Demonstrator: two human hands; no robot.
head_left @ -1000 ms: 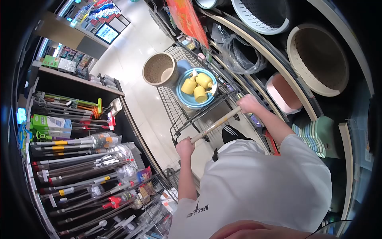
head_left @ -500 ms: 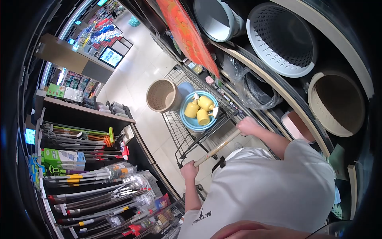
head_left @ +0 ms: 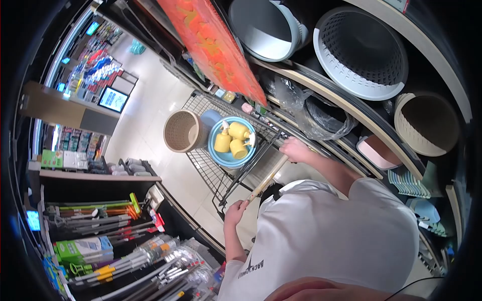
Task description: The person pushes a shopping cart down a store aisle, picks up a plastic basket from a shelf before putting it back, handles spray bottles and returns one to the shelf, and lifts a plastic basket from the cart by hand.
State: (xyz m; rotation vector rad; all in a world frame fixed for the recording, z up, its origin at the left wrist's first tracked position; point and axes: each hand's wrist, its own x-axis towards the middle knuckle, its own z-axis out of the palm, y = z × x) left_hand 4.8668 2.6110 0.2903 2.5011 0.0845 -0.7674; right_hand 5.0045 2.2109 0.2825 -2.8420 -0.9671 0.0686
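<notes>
My left hand is closed at the near-left end of a shopping cart's wood-coloured handle. Round the other end of that bar, my right hand is wrapped. In front of them lies the wire basket of the shopping cart. It carries a round light-blue basin holding several yellow spray bottles with white heads. Beside the basin, a brown woven-look bin rests tilted with its mouth facing me.
Mop and broom poles fill the left shelf. Along the right shelf stand a white basket, a beige basket and a plastic-wrapped bin. An orange panel hangs beside the aisle. Pale floor tiles run ahead.
The view has turned a little, so the cart, bin and basin sit further left. More of the lower right shelf shows. Both hands stay on the handle.
</notes>
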